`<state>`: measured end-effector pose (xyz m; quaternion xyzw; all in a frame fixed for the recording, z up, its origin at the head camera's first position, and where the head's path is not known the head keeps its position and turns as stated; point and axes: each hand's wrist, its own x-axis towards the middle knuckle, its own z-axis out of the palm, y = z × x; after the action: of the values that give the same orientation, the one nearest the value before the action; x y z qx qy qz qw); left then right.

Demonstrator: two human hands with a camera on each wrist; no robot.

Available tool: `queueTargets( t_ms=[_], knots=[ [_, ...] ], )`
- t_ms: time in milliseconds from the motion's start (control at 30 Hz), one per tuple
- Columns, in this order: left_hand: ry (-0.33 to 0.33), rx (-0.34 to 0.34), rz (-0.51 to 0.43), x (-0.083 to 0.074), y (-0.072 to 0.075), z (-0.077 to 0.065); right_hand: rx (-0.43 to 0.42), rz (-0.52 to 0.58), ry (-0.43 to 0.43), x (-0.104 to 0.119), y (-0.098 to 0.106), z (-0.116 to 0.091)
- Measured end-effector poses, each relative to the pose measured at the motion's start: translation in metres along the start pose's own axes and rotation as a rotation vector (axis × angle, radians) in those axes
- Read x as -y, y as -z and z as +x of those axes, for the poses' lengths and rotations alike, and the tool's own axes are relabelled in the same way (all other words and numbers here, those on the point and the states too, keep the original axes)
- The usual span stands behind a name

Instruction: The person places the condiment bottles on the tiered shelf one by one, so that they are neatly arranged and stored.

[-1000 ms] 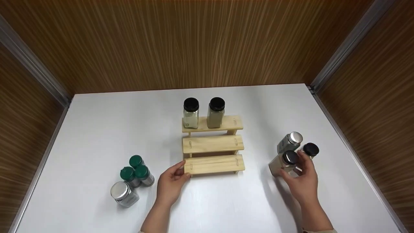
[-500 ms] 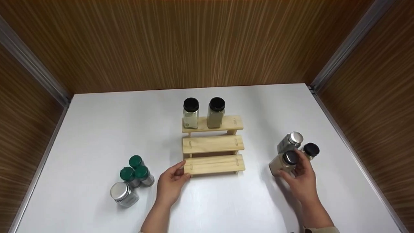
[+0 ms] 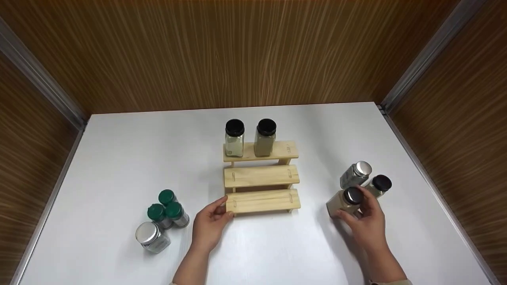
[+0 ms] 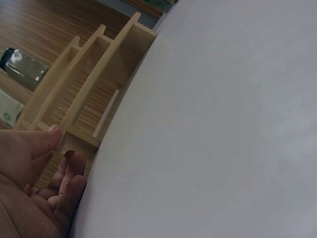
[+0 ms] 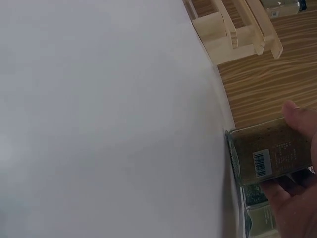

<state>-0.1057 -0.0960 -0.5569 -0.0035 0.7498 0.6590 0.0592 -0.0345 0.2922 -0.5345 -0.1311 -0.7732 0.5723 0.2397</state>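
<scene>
My left hand [image 3: 210,225] pinches the left end of the lowest step of a three-step wooden rack [image 3: 263,201], thumb in front, as the left wrist view also shows. Over on the right, my right hand [image 3: 366,223] grips a square spice jar [image 3: 340,204] with a black lid and brownish contents. In the right wrist view a barcode label shows on that spice jar [image 5: 270,151], and its base is at or very close to the table. Behind it stand a silver-lidded jar [image 3: 354,175] and another black-lidded jar [image 3: 379,186].
Two black-lidded jars, one pale [image 3: 234,144] and one darker [image 3: 264,143], stand on the rack's top step. At the left are several green-capped shakers [image 3: 177,215] and a silver-lidded jar [image 3: 153,238]. Wood-grain panels [image 3: 237,55] wall the white table [image 3: 277,249].
My right hand and the gripped spice jar have shifted slightly left, away from the black-lidded jar behind. My left hand stays on the rack.
</scene>
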Motion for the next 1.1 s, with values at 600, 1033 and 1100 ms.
queueTargets(
  t_ms=[600, 1033, 1100],
  knots=[
    [0.005, -0.014, 0.007, 0.0, -0.001, 0.001, 0.062, 0.039, 0.17, 0.017, -0.02, 0.007],
    [0.018, -0.006, 0.01, -0.001, 0.0, 0.0, 0.093, 0.065, 0.229, 0.047, -0.039, 0.033],
    [0.027, -0.004, 0.01, -0.002, 0.0, 0.0, 0.098, 0.065, 0.225, 0.051, -0.043, 0.036]
  ],
)
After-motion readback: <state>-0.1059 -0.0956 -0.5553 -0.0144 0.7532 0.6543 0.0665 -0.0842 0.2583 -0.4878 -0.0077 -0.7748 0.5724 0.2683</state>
